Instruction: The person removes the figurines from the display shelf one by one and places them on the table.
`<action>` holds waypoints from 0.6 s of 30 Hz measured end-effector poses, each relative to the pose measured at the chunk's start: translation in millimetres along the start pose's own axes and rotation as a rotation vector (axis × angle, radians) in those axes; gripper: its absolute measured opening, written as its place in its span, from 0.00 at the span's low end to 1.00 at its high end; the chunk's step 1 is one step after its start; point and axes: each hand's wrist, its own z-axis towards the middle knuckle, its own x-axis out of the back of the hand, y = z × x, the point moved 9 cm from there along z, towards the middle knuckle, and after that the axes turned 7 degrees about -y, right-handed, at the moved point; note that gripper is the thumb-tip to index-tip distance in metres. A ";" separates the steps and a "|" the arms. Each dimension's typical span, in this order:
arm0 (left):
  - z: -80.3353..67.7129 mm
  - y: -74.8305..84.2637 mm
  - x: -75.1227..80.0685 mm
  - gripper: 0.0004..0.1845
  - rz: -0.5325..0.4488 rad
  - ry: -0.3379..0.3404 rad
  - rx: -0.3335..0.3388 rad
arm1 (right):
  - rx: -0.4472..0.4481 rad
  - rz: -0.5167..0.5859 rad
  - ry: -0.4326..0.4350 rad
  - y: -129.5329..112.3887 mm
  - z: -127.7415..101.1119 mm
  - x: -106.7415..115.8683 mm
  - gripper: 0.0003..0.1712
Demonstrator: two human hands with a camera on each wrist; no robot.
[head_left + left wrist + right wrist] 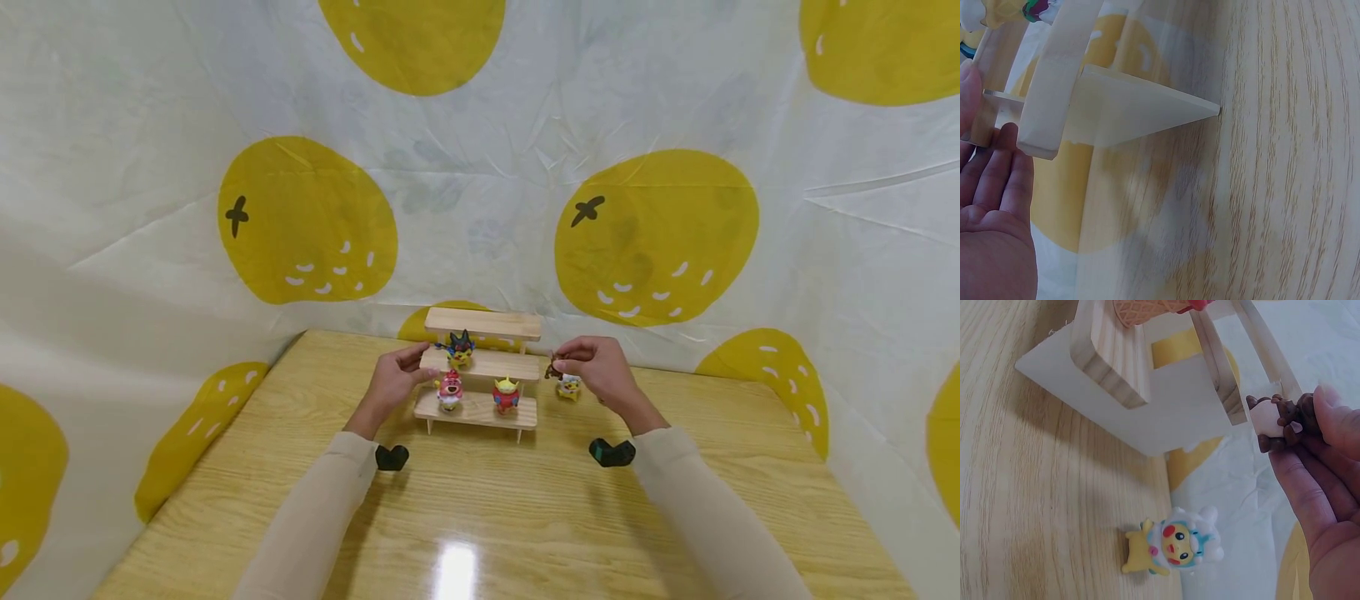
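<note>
- Brown figurine (1279, 422) sits pinched in our right hand (603, 372), held in the air just off the right end of the wooden step shelf (480, 367), level with its middle step.
- Going from the left: our left hand (393, 383) lies against the shelf's left end with fingers (997, 169) straight and together, thumb up by the middle step; it grips nothing.
- On the middle step, near that hand, stands a dark-eared yellow figure (460, 350). On the bottom step stand a pink figure (449, 390) and a red-and-green figure (506, 395), side by side and apart.
- Next comes the shelf's right side panel, which stands between the brown figurine and the steps.
- Our right fingers (1316, 462) are curled and clamped on the brown figurine; its pale face turns toward the shelf. We cannot tell its long axis.
- Below that hand, a yellow-and-white figure (1175, 544) rests on the desk (487, 517), just beside the shelf's right foot.
</note>
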 end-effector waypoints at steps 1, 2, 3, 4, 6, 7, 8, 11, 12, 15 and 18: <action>0.0 -0.2 -0.1 0.32 -0.001 -0.001 0.001 | 0.001 -0.001 -0.001 0.2 -0.9 0.8 0.12; 0.2 -0.3 -0.2 0.33 0.002 -0.005 -0.002 | 0.001 -0.002 0.002 0.5 -1.6 1.9 0.12; -0.1 -0.2 -0.3 0.33 0.005 -0.008 -0.002 | 0.000 -0.004 0.002 0.7 -2.3 2.7 0.12; -0.2 -0.1 -0.3 0.33 0.008 -0.011 -0.003 | 0.002 -0.007 0.001 0.7 -2.9 3.4 0.13; -0.8 0.6 -0.5 0.33 0.007 -0.017 -0.006 | -0.002 -0.020 0.005 2.1 -3.8 5.1 0.13; -1.0 0.8 -0.5 0.34 0.006 -0.018 -0.005 | -0.004 -0.026 0.007 2.8 -4.3 5.9 0.13; -1.6 1.2 -0.5 0.34 0.004 -0.018 -0.003 | -0.004 -0.031 0.008 3.3 -5.0 6.6 0.13; -2.4 1.7 -1.0 0.34 -0.008 -0.022 0.000 | -0.011 -0.055 0.014 6.2 -7.0 9.2 0.13; -2.4 1.5 -1.1 0.34 -0.011 -0.022 0.003 | -0.010 -0.057 0.013 6.7 -7.8 9.7 0.13; -2.4 1.1 -1.7 0.34 -0.014 -0.026 0.002 | -0.010 -0.065 0.016 8.9 -9.9 12.0 0.14; -2.9 1.6 -1.6 0.34 -0.010 -0.027 -0.006 | -0.007 -0.059 0.016 10.6 -11.6 13.9 0.15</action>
